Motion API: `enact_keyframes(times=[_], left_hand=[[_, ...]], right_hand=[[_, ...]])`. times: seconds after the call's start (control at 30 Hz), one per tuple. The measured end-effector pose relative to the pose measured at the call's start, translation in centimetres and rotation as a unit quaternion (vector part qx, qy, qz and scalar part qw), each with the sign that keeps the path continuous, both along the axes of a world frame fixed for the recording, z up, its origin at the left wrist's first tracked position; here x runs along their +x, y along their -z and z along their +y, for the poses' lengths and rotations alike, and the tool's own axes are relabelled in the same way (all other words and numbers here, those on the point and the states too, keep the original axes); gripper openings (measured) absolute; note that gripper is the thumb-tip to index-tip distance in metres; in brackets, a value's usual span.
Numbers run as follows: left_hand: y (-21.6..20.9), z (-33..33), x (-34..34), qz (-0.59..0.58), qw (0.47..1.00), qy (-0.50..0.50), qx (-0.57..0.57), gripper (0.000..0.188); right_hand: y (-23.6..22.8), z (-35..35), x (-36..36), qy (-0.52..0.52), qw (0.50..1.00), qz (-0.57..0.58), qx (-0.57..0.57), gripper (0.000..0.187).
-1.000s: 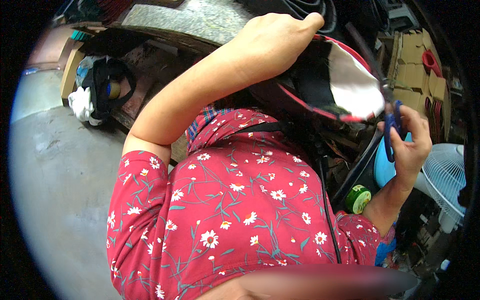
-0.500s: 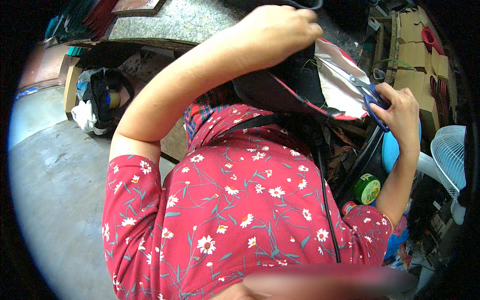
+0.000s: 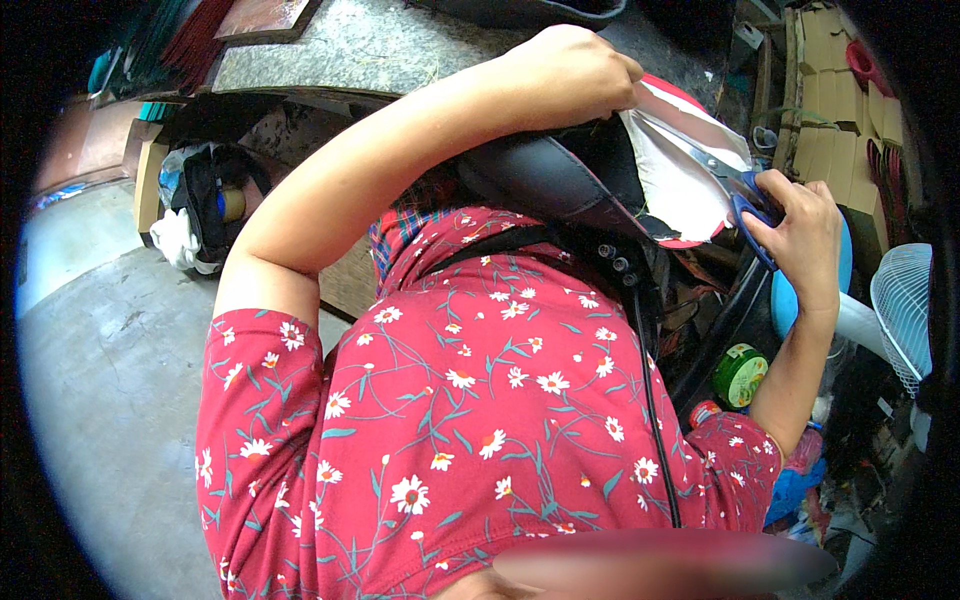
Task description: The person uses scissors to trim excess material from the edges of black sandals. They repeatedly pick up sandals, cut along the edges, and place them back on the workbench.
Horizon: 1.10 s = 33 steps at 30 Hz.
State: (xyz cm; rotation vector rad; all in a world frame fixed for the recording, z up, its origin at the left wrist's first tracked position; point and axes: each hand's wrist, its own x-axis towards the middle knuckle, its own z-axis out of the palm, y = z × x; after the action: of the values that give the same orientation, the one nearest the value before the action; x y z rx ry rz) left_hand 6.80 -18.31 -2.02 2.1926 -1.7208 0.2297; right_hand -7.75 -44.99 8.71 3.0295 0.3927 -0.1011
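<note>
Bench: speckled grey stone slab, worn dark front edge. On it, far left, a flat brown wooden board, with a bundle of thin dark-red strands just beside it at the slab's left end. A black piece with a curved rim sits at the far side, cut off by the frame. Few thin straw-coloured bits scattered mid-slab. Floor: smooth grey concrete, dark blotches, blue-and-white scrap lying far left. Black bag stands low by the bench; can't tell if it's directly on concrete.
</note>
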Motion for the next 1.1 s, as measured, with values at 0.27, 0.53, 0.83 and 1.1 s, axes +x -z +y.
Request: enact_keyframes(times=[0.27,0.53,0.83,1.1], left_hand=[[1.5,0.2,1.2,0.036,0.999,0.022,-0.013,0.018],[1.8,0.0,1.1,0.031,0.998,0.026,-0.042,0.019],[2.2,-0.3,1.5,0.03,0.995,0.053,-0.083,0.02],[1.5,0.3,0.9,0.099,0.992,0.029,-0.071,0.018]], right_hand=[[-0.1,-0.1,0.9,-0.021,0.999,0.021,0.012,0.036],[-0.1,0.1,1.9,-0.071,0.997,0.011,0.021,0.043],[-2.7,0.1,2.3,-0.056,0.998,-0.022,-0.025,0.038],[-1.1,-0.1,3.4,-0.108,0.994,-0.029,-0.008,0.045]])
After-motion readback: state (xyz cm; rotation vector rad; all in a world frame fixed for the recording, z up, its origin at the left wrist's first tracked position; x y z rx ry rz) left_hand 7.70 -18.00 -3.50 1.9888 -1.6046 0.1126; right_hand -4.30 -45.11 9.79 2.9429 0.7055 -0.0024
